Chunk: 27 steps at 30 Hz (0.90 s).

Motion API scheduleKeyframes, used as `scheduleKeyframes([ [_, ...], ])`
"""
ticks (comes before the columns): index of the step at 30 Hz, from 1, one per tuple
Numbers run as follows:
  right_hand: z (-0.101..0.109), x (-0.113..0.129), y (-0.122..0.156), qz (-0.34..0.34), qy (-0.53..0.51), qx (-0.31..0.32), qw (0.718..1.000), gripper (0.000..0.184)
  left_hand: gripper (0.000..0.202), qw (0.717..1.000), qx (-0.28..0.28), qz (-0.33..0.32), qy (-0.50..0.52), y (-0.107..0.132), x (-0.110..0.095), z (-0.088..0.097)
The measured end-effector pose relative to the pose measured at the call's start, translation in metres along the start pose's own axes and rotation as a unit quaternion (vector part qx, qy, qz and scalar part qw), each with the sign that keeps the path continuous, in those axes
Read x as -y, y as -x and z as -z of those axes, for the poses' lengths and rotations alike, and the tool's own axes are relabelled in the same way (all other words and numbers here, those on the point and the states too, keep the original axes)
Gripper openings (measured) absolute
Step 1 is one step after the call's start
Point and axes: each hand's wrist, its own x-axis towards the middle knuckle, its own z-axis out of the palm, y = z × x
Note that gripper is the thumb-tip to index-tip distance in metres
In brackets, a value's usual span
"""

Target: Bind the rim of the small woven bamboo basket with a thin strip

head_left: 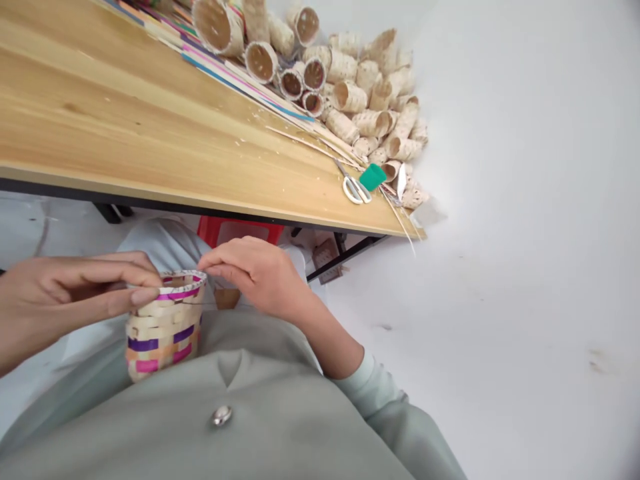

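Observation:
A small woven basket [167, 327] of pale strips with pink, purple and orange bands is upright close to my body, its white-edged rim uppermost. My left hand [100, 287] pinches the left side of that rim between thumb and fingers. At the rim's right side, my right hand [255, 273] has its thumb and fingers pressed together, touching or almost touching the edge. Whatever its fingertips hold, if anything, is too small to make out. A thin dark line, perhaps thread, shows just below the rim.
Along the wooden table [150, 127] lie coloured strips [240, 83] and white-handled scissors [353, 187] beside a green object [373, 177]. Many woven cylinders [345, 97] are piled at the back right. A red stool [240, 230] stands beneath the table.

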Motion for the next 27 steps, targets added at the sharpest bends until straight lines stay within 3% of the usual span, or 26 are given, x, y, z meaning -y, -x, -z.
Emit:
scheduleKeyframes([
  [9,-0.005,-0.006,-0.008,0.076,0.055,0.039,0.995,0.031,0.030,0.996,0.085,-0.023,-0.002,-0.002,-0.002,0.003],
  [14,-0.002,-0.005,-0.011,0.072,0.055,0.071,0.993,0.031,0.037,0.997,0.073,0.023,-0.005,0.000,-0.017,-0.004],
  [21,-0.004,-0.007,-0.015,0.114,0.029,0.061,0.991,0.029,0.038,0.992,0.127,-0.009,-0.008,-0.006,0.002,0.003],
  [27,-0.009,-0.019,-0.020,0.142,-0.010,0.084,0.986,0.024,0.035,0.990,0.143,-0.012,0.012,-0.007,-0.003,0.002],
])
